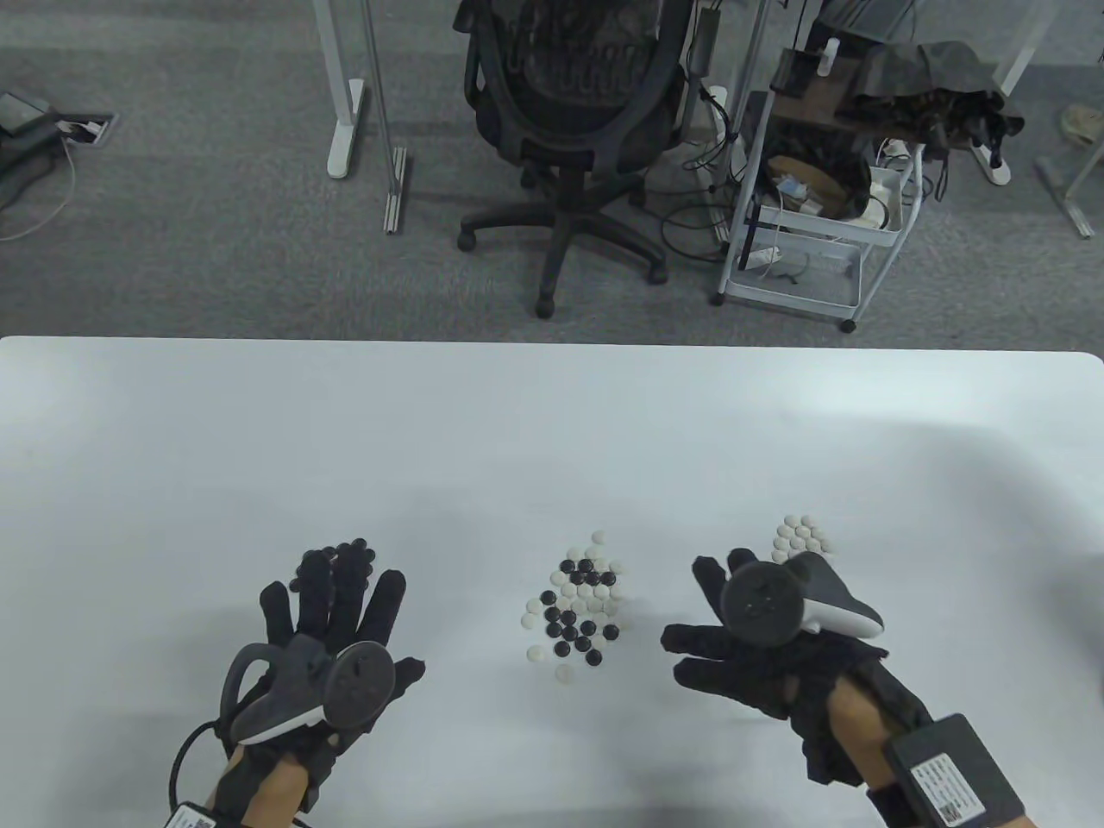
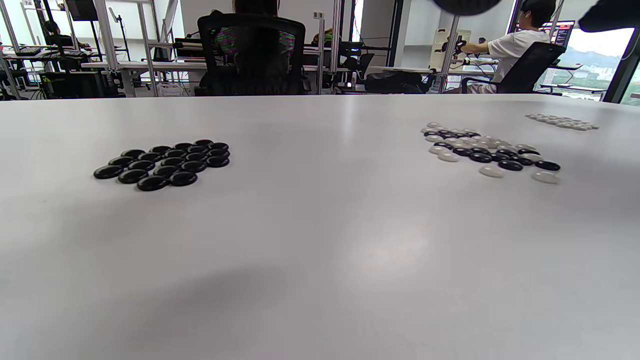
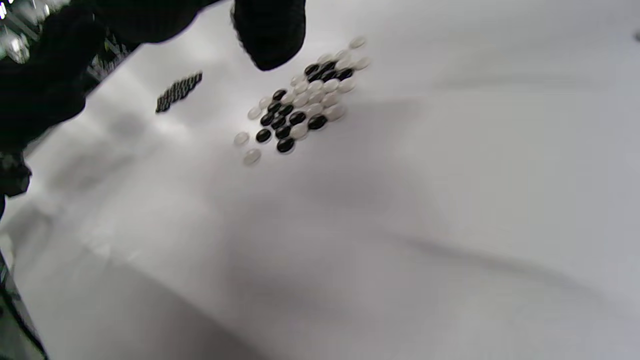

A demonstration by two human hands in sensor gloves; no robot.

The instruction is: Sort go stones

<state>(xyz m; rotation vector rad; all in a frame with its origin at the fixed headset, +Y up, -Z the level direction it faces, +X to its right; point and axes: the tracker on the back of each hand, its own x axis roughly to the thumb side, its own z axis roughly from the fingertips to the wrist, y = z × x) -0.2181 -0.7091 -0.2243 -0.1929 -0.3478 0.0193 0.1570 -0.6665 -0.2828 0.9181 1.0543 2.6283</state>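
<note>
Sorting status: 3 groups of stones lie on the white table (image 1: 172,448), so the task reads as partly done.
Mixed pile: black and white stones together (image 1: 580,605), lying between the 2 hands (this is the stock left to sort).
Black group: black stones only (image 2: 165,163), on the left, just beyond the left fingertips; placed there, by my judgement, so that the left hand serves that colour.
White group: white stones only (image 1: 802,536), on the right, just beyond the right hand; likely the right hand's drop zone.
Left hand (image 1: 332,625): fingers straight and spread, gripping nothing, palm down near the black group.
Right hand (image 1: 742,660): fingers extended and apart, pointing toward the mixed pile, nothing seen between them (the right wrist view is blurred).
Next step, judged: either hand goes to the mixed pile for 1 stone of its colour.
Surface: smooth, matte white, lightly reflective; stones could slide on it.
Room: grey carpet, a black office chair (image 1: 573,112), a white wire cart (image 1: 819,216) with cables, desk legs; a seated person shows in the left wrist view.
</note>
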